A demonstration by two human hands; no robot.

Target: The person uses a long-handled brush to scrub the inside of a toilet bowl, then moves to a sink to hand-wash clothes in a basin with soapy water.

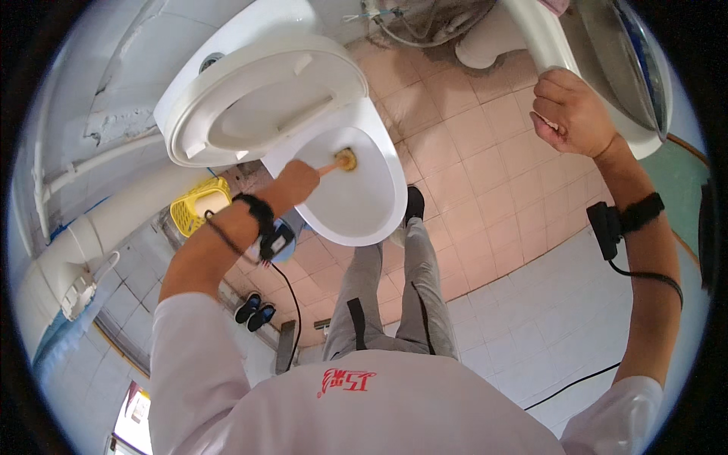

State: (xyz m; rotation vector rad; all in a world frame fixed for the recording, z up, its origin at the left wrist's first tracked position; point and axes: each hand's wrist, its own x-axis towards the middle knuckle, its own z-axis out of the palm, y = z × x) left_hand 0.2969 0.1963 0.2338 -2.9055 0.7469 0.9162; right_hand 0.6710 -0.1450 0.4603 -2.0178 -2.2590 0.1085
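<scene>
My left hand [297,184] is closed round the handle of a toilet brush [346,159]. The brush's yellowish-brown head touches the inner wall of the white toilet bowl [394,201]. Behind the bowl, the lid and seat [227,83] are raised against the cistern. Off to the right, my right hand [570,114] is curled into a fist, with nothing visible in it. That fist overlaps the rim of a white washbasin [535,34]; whether it presses on the rim I cannot tell. Dark straps with small devices and cables circle both my forearms.
A yellow plastic basket [193,208] stands left of the toilet, near a thick white pipe [98,227] along the wall. Dark shoes [254,312] lie on the pink tiled floor [455,152]. The basin's pedestal [485,42] and hoses [409,34] are at the back.
</scene>
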